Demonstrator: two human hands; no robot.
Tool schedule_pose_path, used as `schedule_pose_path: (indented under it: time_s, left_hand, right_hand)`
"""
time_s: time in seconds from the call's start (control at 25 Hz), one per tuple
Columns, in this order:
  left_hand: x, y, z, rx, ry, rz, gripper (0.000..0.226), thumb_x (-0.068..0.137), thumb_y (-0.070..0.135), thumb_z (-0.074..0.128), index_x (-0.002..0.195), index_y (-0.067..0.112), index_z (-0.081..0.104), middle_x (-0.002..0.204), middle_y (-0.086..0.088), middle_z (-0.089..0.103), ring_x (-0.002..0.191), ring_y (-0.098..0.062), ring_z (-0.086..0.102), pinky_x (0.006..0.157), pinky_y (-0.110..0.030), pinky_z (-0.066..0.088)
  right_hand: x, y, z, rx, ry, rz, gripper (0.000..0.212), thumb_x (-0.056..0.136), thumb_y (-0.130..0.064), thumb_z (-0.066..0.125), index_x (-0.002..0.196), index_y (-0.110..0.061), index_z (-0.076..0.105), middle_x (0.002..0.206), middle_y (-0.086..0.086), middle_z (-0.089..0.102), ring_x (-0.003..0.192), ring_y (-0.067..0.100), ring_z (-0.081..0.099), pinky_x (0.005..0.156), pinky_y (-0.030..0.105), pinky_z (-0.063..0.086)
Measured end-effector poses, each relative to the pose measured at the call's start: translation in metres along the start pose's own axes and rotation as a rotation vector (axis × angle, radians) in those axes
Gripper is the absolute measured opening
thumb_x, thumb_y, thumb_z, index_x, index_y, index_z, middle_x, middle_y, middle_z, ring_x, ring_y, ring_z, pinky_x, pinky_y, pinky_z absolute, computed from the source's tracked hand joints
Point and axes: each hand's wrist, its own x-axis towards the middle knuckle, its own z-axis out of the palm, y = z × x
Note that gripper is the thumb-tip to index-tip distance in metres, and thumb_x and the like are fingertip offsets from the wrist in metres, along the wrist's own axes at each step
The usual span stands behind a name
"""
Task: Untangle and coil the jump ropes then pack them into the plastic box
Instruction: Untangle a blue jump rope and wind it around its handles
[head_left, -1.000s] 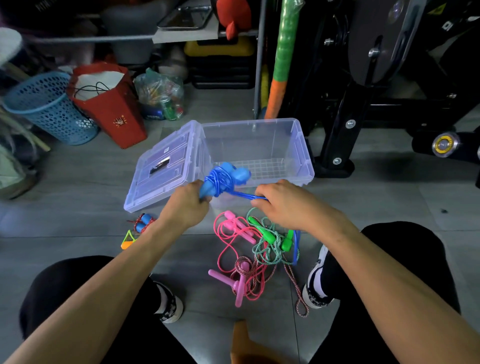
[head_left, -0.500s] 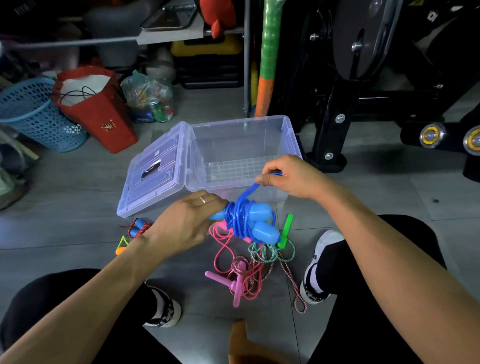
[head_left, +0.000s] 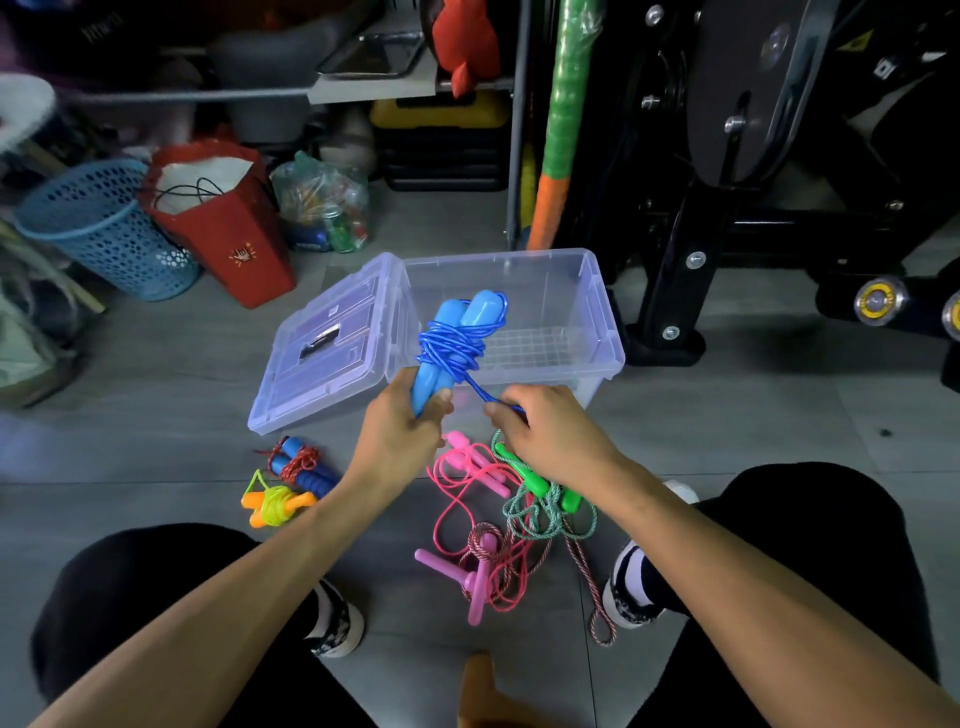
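My left hand (head_left: 402, 436) grips the lower ends of the two handles of a blue jump rope (head_left: 457, 338), which stands upright in front of the clear plastic box (head_left: 605, 338). Blue cord is wound around the handles. My right hand (head_left: 550, 434) pinches the loose end of that cord, just right of the handles. The box is open, its lid (head_left: 322, 348) folded out to the left. On the floor below my hands lie tangled pink (head_left: 467, 499), green (head_left: 540, 499) and red-white (head_left: 592, 587) ropes. Two coiled ropes, red-blue (head_left: 301, 465) and yellow-orange (head_left: 275, 504), lie to the left.
A blue mesh basket (head_left: 98, 228), a red paper bag (head_left: 228, 234) and a plastic bag of bottles (head_left: 324, 208) stand at the back left. A black exercise machine (head_left: 753, 171) stands behind the box on the right. My knees and shoes flank the rope pile.
The blue rope bundle has turned from lying low to standing upright in front of the box. My right hand has come down from the box's rim to beside the handles, still holding the cord end.
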Motion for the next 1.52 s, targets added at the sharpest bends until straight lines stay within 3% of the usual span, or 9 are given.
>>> schedule_pose_path:
  time_s: [0.08, 0.24, 0.52, 0.64, 0.8, 0.96, 1.08, 1.28, 1.52]
  left_hand:
    - [0.002, -0.002, 0.005, 0.148, 0.043, 0.010, 0.009, 0.095, 0.022, 0.054, 0.099, 0.014, 0.053, 0.082, -0.011, 0.066, 0.062, -0.027, 0.065, 0.061, -0.042, 0.054]
    - [-0.001, 0.007, 0.020, 0.214, 0.084, 0.006, 0.015, 0.095, 0.021, 0.053, 0.093, 0.008, 0.048, 0.074, -0.008, 0.059, 0.060, -0.026, 0.057, 0.054, -0.033, 0.036]
    - [0.014, -0.011, 0.024, 0.237, 0.018, -0.152, 0.016, 0.091, 0.021, 0.052, 0.087, 0.006, 0.053, 0.081, -0.013, 0.062, 0.071, -0.037, 0.064, 0.066, -0.046, 0.054]
    - [0.014, -0.013, 0.019, 0.207, -0.001, -0.100, 0.015, 0.092, 0.025, 0.052, 0.091, 0.010, 0.055, 0.078, -0.012, 0.064, 0.067, -0.033, 0.065, 0.065, -0.047, 0.055]
    - [0.008, -0.014, 0.012, 0.133, -0.071, -0.124, 0.017, 0.094, 0.024, 0.054, 0.090, 0.008, 0.059, 0.078, -0.008, 0.066, 0.067, -0.026, 0.066, 0.069, -0.048, 0.057]
    - [0.013, 0.009, -0.004, -0.470, -0.133, -0.326, 0.016, 0.100, 0.013, 0.048, 0.089, 0.006, 0.057, 0.070, -0.008, 0.055, 0.041, -0.011, 0.042, 0.050, -0.031, 0.056]
    - [0.023, 0.016, -0.023, -0.826, -0.150, -0.476, 0.018, 0.100, 0.016, 0.043, 0.095, 0.005, 0.057, 0.066, -0.004, 0.052, 0.041, -0.010, 0.037, 0.046, -0.024, 0.049]
    - [0.029, 0.016, -0.010, -0.520, -0.056, -0.397, 0.015, 0.097, 0.010, 0.051, 0.090, 0.001, 0.060, 0.069, -0.010, 0.056, 0.044, -0.014, 0.039, 0.046, -0.028, 0.053]
    - [0.029, 0.015, 0.007, -0.037, 0.034, -0.120, 0.010, 0.093, 0.018, 0.054, 0.097, 0.009, 0.055, 0.079, -0.013, 0.064, 0.058, -0.026, 0.062, 0.055, -0.042, 0.058]
  right_hand:
    - [-0.001, -0.011, -0.005, -0.056, 0.049, -0.021, 0.042, 0.096, -0.036, 0.051, 0.059, -0.017, 0.045, 0.060, 0.007, 0.050, 0.067, 0.031, 0.044, 0.060, 0.038, 0.037]
    - [-0.001, -0.026, -0.010, -0.236, -0.059, 0.059, 0.043, 0.097, -0.034, 0.047, 0.061, -0.017, 0.031, 0.072, 0.008, 0.047, 0.070, 0.031, 0.043, 0.062, 0.033, 0.031]
    - [-0.011, -0.033, -0.016, -0.293, -0.164, -0.035, 0.040, 0.095, -0.030, 0.046, 0.060, -0.014, 0.035, 0.065, 0.005, 0.040, 0.071, 0.030, 0.043, 0.062, 0.031, 0.029]
    - [-0.008, -0.014, -0.031, -0.118, -0.047, 0.041, 0.041, 0.093, -0.028, 0.053, 0.055, -0.013, 0.043, 0.055, 0.003, 0.045, 0.063, 0.027, 0.046, 0.058, 0.031, 0.030]
    - [-0.006, -0.004, -0.036, 0.246, 0.012, 0.115, 0.037, 0.088, -0.019, 0.066, 0.052, -0.019, 0.056, 0.096, -0.007, 0.065, 0.072, 0.004, 0.057, 0.064, 0.016, 0.039]
    - [-0.004, -0.005, -0.043, 0.773, 0.172, 0.317, 0.029, 0.089, -0.003, 0.058, 0.063, -0.010, 0.071, 0.084, 0.013, 0.069, 0.048, 0.011, 0.046, 0.043, 0.020, 0.036]
    - [-0.005, -0.011, -0.050, 1.049, 0.257, 0.310, 0.050, 0.089, 0.008, 0.051, 0.045, -0.011, 0.065, 0.087, 0.013, 0.070, 0.047, 0.012, 0.052, 0.045, 0.021, 0.044]
    - [-0.011, -0.024, -0.055, 1.143, 0.209, 0.100, 0.059, 0.092, 0.010, 0.045, 0.041, -0.016, 0.060, 0.072, 0.007, 0.065, 0.057, 0.015, 0.058, 0.060, 0.025, 0.051]
    - [0.003, -0.015, -0.042, 0.998, 0.130, -0.025, 0.039, 0.093, -0.015, 0.052, 0.055, -0.019, 0.044, 0.111, 0.002, 0.072, 0.107, 0.018, 0.059, 0.095, 0.036, 0.040]
